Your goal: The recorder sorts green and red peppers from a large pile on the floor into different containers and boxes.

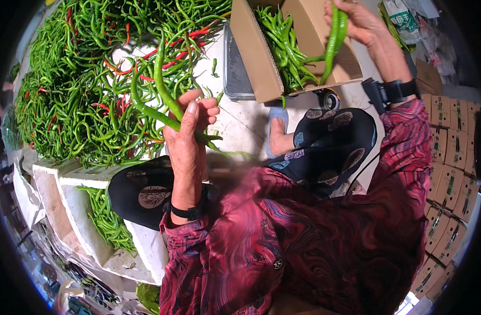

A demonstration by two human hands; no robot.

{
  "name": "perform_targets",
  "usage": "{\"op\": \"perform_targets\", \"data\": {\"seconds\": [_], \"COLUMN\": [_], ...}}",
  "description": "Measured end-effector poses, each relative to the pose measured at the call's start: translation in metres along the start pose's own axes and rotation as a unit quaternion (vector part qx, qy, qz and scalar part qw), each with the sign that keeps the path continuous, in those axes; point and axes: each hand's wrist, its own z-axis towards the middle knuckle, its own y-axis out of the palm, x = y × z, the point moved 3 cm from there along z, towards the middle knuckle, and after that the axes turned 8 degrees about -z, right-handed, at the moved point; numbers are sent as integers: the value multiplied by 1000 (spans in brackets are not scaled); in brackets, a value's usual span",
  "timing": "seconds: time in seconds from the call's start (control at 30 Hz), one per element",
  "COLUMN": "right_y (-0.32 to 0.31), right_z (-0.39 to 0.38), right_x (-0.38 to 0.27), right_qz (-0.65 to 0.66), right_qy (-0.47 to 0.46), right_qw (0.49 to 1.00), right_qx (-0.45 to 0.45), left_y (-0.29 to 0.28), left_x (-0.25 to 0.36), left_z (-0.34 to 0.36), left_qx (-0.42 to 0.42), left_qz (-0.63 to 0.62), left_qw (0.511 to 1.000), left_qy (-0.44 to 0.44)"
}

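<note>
My left hand is closed around a few long green chili peppers, their tips pointing up and away over the heap. Raised over the right side of an open cardboard box, my right hand grips green chili peppers that hang down from its fingers. Inside that box lie more green chili peppers. To the left of my left hand spreads a large heap of thin green chili peppers, with some red ones mixed in.
The box rests on a scale with a dark platform. White foam boxes stand at lower left, one holding green peppers. Stacked brown cartons line the right. Plastic bags lie at upper right. My knees are below the box.
</note>
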Motion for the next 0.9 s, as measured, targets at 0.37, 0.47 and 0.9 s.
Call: {"op": "perform_targets", "data": {"seconds": [0.37,0.47,0.9], "right_y": [30,29,77], "right_z": [24,15,-38], "right_x": [66,57,139], "right_qz": [-553,-648,-665], "right_qy": [67,-7,118], "right_qw": [831,761,699], "right_qx": [12,-33,-237], "left_y": [0,-4,1], "left_x": [-15,-17,-29], "left_z": [6,7,4], "left_qx": [25,34,24], "left_qz": [6,12,4], "left_qw": [999,999,998], "left_qy": [-42,-38,-66]}}
